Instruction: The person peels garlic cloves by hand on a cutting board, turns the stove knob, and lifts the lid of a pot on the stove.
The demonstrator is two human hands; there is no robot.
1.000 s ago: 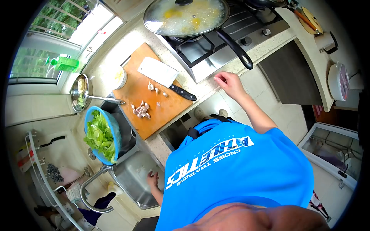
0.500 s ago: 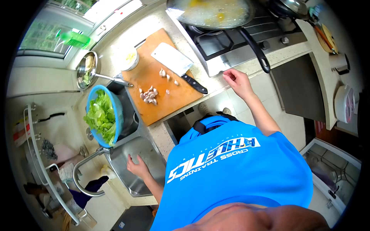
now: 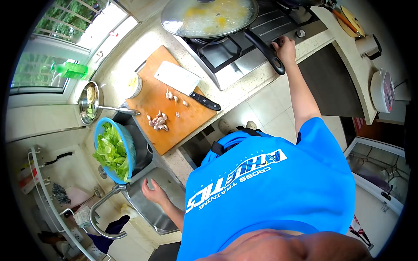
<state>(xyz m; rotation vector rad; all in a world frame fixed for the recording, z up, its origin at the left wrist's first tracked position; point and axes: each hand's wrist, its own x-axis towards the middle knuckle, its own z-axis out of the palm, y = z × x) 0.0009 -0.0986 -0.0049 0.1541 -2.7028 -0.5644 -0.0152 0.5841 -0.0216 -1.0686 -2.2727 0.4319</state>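
Apparently right hand [image 3: 286, 48] pinches knob [image 3: 275, 42]; pan handle [image 3: 263, 51] slants down-right; left hand [image 3: 154, 191] loosely spread, empty.

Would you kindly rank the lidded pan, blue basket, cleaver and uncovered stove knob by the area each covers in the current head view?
1. Lidded pan, largest though cut off by the top edge
2. Blue basket
3. Cleaver
4. Uncovered stove knob, beside the right hand
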